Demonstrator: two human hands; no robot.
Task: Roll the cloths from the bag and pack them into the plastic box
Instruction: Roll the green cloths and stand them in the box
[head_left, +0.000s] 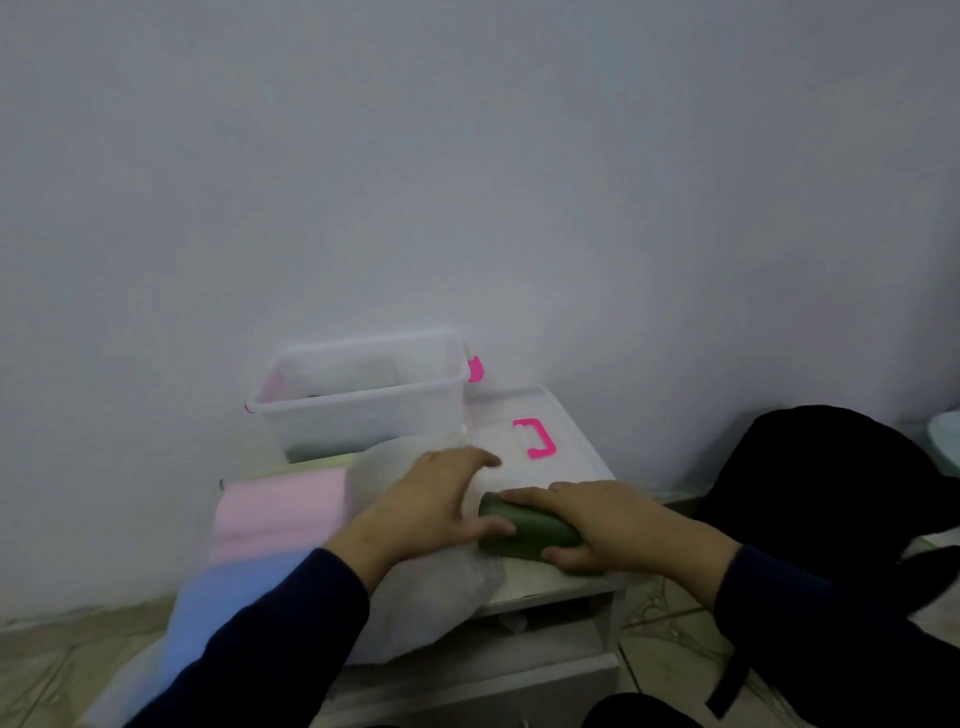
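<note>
At the left edge of the worktop (545, 584) lie a pink cloth (280, 512) and, nearer, a blurred blue cloth (218, 618). Behind them stands the clear plastic box (358, 400) with pink latches. The left hand (431, 501) lies with fingers spread on the white bag (415, 592), thumb touching the roll's end. The green cloth (524, 530), a tight dark cylinder, lies on the worktop before the box lid (530, 441); the right hand (597, 519) curls round it. A black bag (831, 519) sits far right.
</note>
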